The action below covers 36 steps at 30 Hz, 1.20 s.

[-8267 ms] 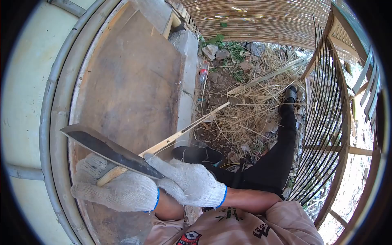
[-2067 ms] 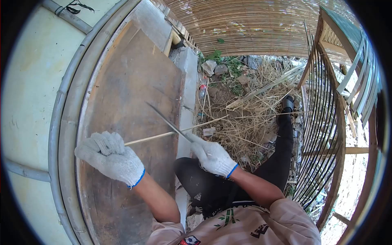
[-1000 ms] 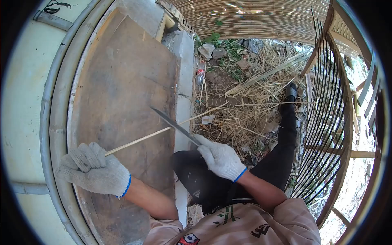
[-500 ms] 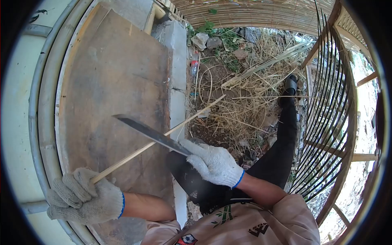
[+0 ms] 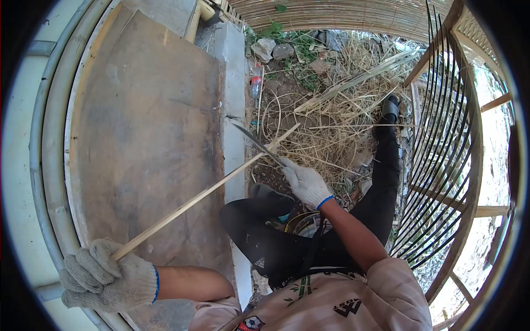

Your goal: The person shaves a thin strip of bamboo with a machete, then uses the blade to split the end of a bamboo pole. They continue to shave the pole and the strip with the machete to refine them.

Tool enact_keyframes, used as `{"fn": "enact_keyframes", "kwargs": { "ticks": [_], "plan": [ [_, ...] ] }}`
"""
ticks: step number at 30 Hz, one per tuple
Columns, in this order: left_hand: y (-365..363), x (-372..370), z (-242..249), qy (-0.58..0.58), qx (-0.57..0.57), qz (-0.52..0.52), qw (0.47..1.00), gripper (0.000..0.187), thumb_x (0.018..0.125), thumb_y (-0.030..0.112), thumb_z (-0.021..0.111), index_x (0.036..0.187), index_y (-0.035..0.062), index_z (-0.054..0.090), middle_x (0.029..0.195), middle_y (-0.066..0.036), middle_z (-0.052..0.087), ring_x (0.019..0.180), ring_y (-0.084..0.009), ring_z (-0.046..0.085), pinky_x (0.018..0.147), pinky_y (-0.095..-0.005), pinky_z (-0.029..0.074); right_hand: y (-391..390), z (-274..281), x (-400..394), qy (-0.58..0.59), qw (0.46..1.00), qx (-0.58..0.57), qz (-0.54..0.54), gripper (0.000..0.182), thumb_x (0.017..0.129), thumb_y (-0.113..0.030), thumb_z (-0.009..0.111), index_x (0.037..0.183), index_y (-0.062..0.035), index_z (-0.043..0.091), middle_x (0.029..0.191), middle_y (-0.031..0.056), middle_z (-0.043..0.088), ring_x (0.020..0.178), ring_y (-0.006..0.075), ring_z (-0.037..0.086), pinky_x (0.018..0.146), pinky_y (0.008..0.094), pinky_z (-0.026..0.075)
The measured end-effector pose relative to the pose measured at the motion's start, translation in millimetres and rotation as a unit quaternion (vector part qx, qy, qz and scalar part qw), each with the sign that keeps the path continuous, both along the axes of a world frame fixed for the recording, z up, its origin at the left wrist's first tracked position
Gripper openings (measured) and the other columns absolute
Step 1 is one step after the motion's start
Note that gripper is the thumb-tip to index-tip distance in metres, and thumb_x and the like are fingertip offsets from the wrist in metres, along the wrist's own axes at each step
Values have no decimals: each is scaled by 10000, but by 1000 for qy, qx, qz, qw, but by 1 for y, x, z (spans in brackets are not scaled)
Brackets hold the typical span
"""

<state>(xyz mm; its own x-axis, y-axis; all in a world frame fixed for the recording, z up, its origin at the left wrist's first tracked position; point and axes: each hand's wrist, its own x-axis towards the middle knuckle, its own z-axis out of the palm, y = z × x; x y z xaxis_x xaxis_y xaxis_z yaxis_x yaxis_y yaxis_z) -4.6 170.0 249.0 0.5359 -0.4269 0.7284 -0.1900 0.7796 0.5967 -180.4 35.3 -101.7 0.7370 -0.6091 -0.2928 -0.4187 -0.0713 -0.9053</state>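
My left hand (image 5: pixel 107 275), in a grey knit glove, is closed around the lower end of a long, pale bamboo strip (image 5: pixel 187 205). The strip slants up to the right, over the brown board and past its edge. In a white glove with a blue cuff, my right hand (image 5: pixel 308 185) grips a large dark-bladed knife (image 5: pixel 255 140); its handle is hidden in my fingers. The blade crosses the strip near its far end and appears to touch it, where a thin shaving (image 5: pixel 274 144) shows.
A brown board (image 5: pixel 149 110) lies to the left, bordered by a pale concrete ledge (image 5: pixel 234 99). Straw and split bamboo (image 5: pixel 359 83) litter the ground ahead, near a plastic bottle (image 5: pixel 255 87). Dark upright rods in a wooden frame (image 5: pixel 441 160) stand right. My outstretched leg (image 5: pixel 381 187) lies beside them.
My right hand has moved forward and right, carrying the knife from the middle of the strip toward its far end. My left hand keeps its hold, nearly in place.
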Motion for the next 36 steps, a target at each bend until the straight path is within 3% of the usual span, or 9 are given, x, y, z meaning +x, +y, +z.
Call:
{"fn": "enact_keyframes", "kwargs": {
  "ticks": [10,13,15,17,22,26,29,31,36],
  "plan": [
    [-3,2,-5,22,-8,-105,994,502,1124,486,468,741,178,366,662,27,340,479,-100,250,435,-286,245,-17,-108,5,-11,997,-48,-66,569,1091,-502,424,1458,-102,594,1189,301,713,1057,500,696,944,534,540],
    [-5,5,-10,34,4,58,998,464,1127,456,482,776,174,374,682,24,332,501,-98,254,439,-282,224,-33,-79,3,56,979,189,-46,656,1076,-533,436,1460,-19,576,1292,300,689,1064,485,710,977,488,533],
    [-5,10,-11,36,27,92,995,431,1131,429,489,804,168,388,694,14,344,521,-102,262,445,-285,214,-23,-33,-8,21,973,224,-43,702,1065,-540,460,1455,33,571,1200,235,730,965,369,741,898,420,554],
    [-17,-2,-8,42,25,170,984,432,1130,421,495,801,163,387,693,12,340,522,-104,262,448,-286,215,-6,-81,-8,-44,998,-2,-52,646,1059,-469,527,1486,14,551,1018,130,721,813,240,718,758,362,568],
    [-44,21,3,-7,57,200,978,413,1106,355,536,793,131,386,684,7,314,535,-111,281,474,-299,240,39,-9,-53,-187,861,446,-154,261,1070,-211,565,1277,-53,584,934,58,656,695,134,641,601,295,562],
    [-79,43,21,-4,68,213,975,409,1088,347,561,799,123,378,684,-4,355,556,-124,320,511,-314,286,72,-10,-85,-164,851,449,-219,129,1061,-165,536,1143,-73,575,896,50,641,651,128,617,562,302,537],
    [-98,75,24,44,78,219,972,355,1075,399,592,948,77,515,811,-70,523,684,-175,524,632,-338,477,75,-33,-98,-147,901,336,-233,114,1048,-151,532,1111,-66,575,872,53,644,651,128,620,554,299,525],
    [-109,83,24,73,78,236,966,507,1073,462,589,1314,21,529,1195,-196,612,1093,-298,644,973,-440,558,73,-20,-105,-139,905,322,-241,134,1049,-176,546,1092,-58,591,843,51,645,668,128,634,577,304,532],
    [-89,76,-51,81,126,223,963,847,1071,569,541,1640,15,248,1614,-249,353,1513,-380,369,1253,-536,319,96,7,-119,-163,905,327,-216,219,1048,-218,589,1177,-42,607,840,53,688,705,123,671,597,284,530]
  ]
}}
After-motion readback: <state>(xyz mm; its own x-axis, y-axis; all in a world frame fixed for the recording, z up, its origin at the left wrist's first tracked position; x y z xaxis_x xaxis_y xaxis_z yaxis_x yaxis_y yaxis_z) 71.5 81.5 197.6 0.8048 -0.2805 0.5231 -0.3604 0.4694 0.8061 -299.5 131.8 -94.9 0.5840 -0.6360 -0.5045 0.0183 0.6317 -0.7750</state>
